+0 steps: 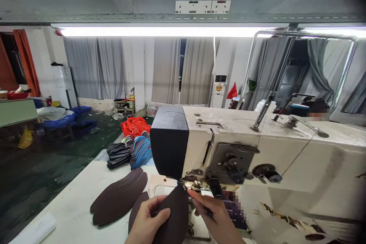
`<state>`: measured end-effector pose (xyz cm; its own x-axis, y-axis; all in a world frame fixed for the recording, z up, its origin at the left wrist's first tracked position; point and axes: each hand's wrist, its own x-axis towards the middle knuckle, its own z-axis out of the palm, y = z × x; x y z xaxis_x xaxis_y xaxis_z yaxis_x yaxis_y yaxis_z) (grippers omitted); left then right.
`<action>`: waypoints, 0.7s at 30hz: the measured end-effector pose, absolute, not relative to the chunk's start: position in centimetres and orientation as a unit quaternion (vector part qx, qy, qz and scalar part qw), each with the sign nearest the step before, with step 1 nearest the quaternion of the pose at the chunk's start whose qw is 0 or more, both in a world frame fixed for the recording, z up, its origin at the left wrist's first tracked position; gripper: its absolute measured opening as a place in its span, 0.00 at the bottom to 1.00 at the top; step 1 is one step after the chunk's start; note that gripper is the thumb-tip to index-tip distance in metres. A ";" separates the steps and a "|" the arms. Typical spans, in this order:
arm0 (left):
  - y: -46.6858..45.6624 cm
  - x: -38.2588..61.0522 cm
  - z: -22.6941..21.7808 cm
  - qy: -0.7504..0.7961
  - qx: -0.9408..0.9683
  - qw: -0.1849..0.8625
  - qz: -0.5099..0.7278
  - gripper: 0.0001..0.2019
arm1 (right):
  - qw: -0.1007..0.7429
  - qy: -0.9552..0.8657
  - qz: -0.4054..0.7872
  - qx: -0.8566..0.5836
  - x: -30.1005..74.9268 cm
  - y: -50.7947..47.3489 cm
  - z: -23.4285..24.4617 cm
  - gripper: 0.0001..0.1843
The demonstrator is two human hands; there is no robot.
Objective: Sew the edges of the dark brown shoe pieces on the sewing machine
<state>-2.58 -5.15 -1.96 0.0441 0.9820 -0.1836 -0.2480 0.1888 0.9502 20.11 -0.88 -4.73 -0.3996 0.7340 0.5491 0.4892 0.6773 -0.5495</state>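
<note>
My left hand (148,219) grips a dark brown insole-shaped piece (174,213) by its left edge, thumb across it, holding it upright under the head of a cream sewing machine (286,148). My right hand (215,217) pinches the same piece near the needle area (185,187), fingers closed by its right edge. A stack of similar brown pieces (118,198) lies flat on the white table (74,206) just left of my hands.
Piles of dark and blue-edged pieces (130,152) and a red bag (135,126) sit at the table's far end. A white object (37,228) lies at the near left edge. Blue crates (71,120) stand on the dark floor at left. Another person (317,108) sits behind the machine.
</note>
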 end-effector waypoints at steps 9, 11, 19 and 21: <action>-5.3 -2.5 -1.3 0.457 0.397 0.619 0.501 0.23 | 0.403 -0.815 0.167 -0.382 20.1 -0.8 -4.9 0.19; -5.4 -2.6 -1.2 0.457 0.397 0.619 0.500 0.23 | 0.404 -0.814 0.162 -0.384 20.0 -0.9 -4.7 0.19; -4.7 -2.5 -1.5 0.441 0.409 0.618 0.507 0.24 | 0.413 -0.814 0.157 -0.378 19.9 -0.9 -4.4 0.19; -4.4 -2.4 -1.8 0.431 0.413 0.617 0.513 0.24 | 0.414 -0.812 0.158 -0.379 19.8 -0.9 -4.2 0.19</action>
